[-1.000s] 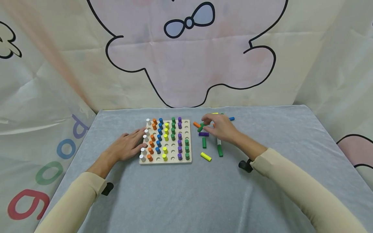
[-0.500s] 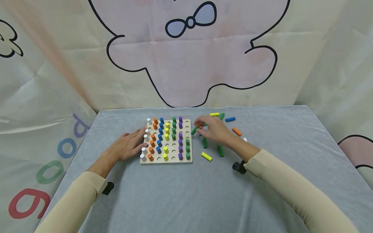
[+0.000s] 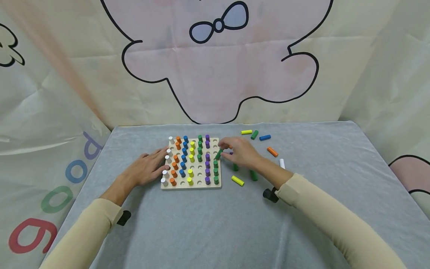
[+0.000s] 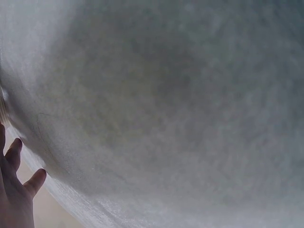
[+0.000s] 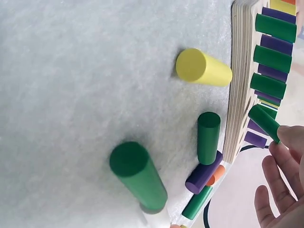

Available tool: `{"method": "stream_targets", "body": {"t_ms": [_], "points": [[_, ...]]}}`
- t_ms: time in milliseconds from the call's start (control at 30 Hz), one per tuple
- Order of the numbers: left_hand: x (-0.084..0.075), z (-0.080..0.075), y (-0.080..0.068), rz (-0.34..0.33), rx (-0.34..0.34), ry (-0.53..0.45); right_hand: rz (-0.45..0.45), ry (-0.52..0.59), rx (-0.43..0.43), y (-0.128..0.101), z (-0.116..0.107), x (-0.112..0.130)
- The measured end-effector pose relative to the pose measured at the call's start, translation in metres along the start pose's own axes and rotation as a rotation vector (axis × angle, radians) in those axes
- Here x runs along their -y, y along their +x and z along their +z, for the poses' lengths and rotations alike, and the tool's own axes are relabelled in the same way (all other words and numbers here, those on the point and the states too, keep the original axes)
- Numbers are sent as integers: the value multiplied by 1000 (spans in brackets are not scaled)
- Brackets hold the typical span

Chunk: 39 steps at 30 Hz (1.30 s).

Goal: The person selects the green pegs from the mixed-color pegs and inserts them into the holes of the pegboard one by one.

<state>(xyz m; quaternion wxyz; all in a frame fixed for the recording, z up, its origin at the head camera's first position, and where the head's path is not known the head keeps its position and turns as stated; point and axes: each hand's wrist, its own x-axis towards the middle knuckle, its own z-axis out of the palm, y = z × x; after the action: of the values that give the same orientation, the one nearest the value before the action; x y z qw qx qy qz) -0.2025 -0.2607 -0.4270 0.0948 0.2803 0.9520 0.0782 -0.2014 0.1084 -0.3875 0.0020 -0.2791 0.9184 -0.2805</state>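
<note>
Right hand [image 3: 242, 153] pinching green peg [image 3: 219, 154] tilted over peg board [image 3: 191, 184] right edge, left hand [image 3: 147, 168] flat, fingers relaxed, touching board's left side

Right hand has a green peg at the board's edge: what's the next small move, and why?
Probably stand the green peg upright and lower it into the free hole just behind the three green pegs in the board's right column. The right hand pinches it tilted right there, while the left hand steadies the board.
</note>
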Motion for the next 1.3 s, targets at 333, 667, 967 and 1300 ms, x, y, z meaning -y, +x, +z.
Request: {"method": "stream_targets", "body": {"t_ms": [333, 667, 967, 1300], "points": [[-1, 0, -1, 11, -14, -4, -24, -23, 23, 4, 3, 3], [0, 0, -1, 10, -6, -9, -6, -7, 62, 10, 8, 10], [0, 0, -1, 16, -7, -7, 24, 11, 68, 13, 12, 12], [1, 1, 0, 14, -8, -10, 13, 31, 115, 11, 12, 5]]}}
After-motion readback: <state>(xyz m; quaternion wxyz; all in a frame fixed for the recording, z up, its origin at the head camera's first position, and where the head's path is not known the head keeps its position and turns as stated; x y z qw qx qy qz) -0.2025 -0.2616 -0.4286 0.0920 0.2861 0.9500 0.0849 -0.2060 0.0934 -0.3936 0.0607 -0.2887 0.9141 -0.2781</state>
